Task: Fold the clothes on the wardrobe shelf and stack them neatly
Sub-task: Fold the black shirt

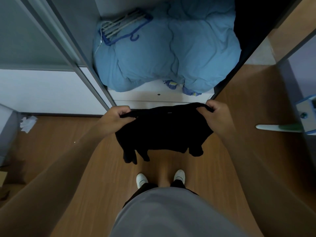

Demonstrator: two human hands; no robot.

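**Holding the black garment (pixel 164 132) up, unfolded**

Head view: pinched at its top corners by left hand (pixel 118 115) and right hand (pixel 218 115), fingers curled round the cloth, hanging just before the wardrobe shelf (pixel 145 97). Seemingly no fold yet; no stack seen beside the blue duvet (pixel 162 53).

Torso: plain light-grey fabric top (pixel 171 214). At its far hem: dark legwear (pixel 136 194). Feet: pair of white low shoes (pixel 141 180), each with a thin dark line across the upper. Left hand (pixel 118 115), right hand (pixel 217 115) and both forearms: bare.
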